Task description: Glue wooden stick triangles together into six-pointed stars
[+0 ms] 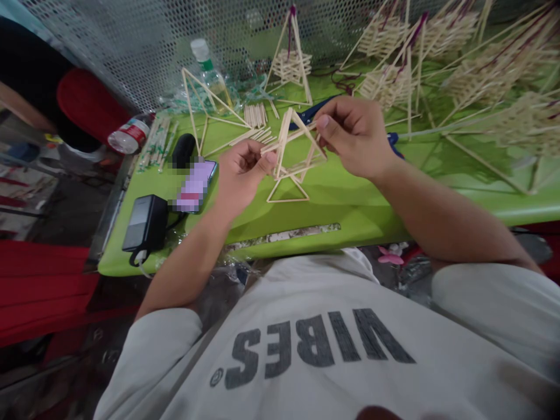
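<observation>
Between my hands stands a small frame of thin wooden sticks (284, 140), peaked at the top, with crossed sticks lower down. My left hand (240, 175) is closed at its left side, thumb and fingers pinching pale stick ends. On the other side my right hand (352, 137) pinches a stick end of the same frame between thumb and forefinger. A flat stick triangle (287, 200) shows at the frame's near side. Just behind lie loose sticks (256, 115) and a dark blue tool (308, 114), partly hidden by my right hand.
Finished-looking stick structures (385, 84) with purple thread crowd the right and back of the green table (245, 224). A larger stick frame (192, 99), a bottle (210, 73), a phone (196, 186) and a black charger-like box (146, 224) are on the left. A person in black (39, 81) is beyond.
</observation>
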### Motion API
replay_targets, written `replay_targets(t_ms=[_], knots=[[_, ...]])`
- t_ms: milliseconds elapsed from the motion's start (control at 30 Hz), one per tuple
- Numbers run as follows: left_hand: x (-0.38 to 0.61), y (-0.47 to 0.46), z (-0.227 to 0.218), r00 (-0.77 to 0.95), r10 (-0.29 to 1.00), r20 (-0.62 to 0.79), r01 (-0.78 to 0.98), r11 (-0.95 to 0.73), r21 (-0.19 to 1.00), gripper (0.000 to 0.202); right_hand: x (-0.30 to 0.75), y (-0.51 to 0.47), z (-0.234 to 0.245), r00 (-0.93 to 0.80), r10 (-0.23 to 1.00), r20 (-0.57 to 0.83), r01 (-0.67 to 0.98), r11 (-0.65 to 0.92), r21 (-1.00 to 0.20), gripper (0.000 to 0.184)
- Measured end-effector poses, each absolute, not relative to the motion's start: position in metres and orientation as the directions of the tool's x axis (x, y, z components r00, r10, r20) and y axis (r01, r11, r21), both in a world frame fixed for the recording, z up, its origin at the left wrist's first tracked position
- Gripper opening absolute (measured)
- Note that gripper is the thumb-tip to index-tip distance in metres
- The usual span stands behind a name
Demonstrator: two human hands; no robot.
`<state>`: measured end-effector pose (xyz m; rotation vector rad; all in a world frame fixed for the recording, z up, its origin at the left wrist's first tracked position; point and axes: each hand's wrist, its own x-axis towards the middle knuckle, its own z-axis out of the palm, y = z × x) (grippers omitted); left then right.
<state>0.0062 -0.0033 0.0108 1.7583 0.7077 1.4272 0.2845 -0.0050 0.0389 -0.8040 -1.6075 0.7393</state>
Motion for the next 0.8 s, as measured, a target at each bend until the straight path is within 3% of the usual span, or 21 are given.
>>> replay_targets(t_ms=[300, 433, 800], knots=[[0.004, 0.0, 0.008, 0.292, 0.871, 0.394, -0.089, -0.385, 0.918, 0.071, 0.279, 0.014, 0.029, 0.079, 0.855, 0.512, -0.051, 0.516, -0.855, 0.071], [0.003, 0.001, 0.005, 0.269, 0.876, 0.401, -0.086, -0.392, 0.916, 0.075, 0.282, 0.011, 0.031, 0.077, 0.864, 0.498, -0.027, 0.501, -0.865, 0.063], [0.002, -0.001, 0.008, 0.288, 0.883, 0.37, -0.002, -0.386, 0.923, 0.072, 0.272, 0.005, 0.026, 0.038, 0.874, 0.484, -0.074, 0.486, -0.871, 0.07]])
